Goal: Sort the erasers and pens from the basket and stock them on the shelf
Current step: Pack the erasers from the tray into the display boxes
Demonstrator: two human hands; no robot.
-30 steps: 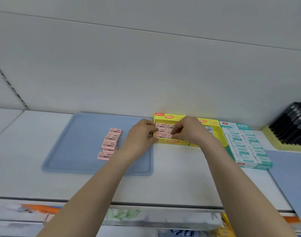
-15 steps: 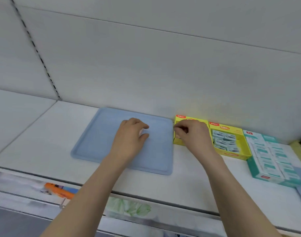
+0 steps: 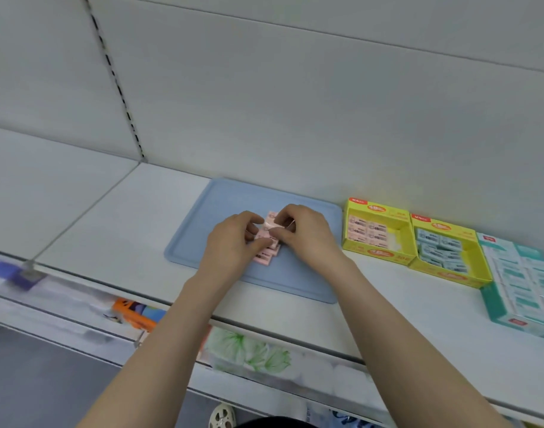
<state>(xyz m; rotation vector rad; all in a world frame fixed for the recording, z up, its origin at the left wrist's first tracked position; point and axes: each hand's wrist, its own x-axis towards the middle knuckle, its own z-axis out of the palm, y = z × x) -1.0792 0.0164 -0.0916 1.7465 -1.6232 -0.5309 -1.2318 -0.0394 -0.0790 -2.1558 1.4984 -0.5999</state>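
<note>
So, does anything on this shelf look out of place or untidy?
Yes. The pink erasers lie in a loose, crooked stack on the blue tray, not in a box. The left hand and right hand pinch them. The nearest yellow box holds the same kind, with a gap at its right side.

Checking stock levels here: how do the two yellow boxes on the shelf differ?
The left yellow box holds pink erasers; the right yellow box holds pale blue erasers. The left yellow box seems to have spare room at its right end; the right yellow box looks filled across. Both are open-topped and stand side by side on the shelf.
</note>
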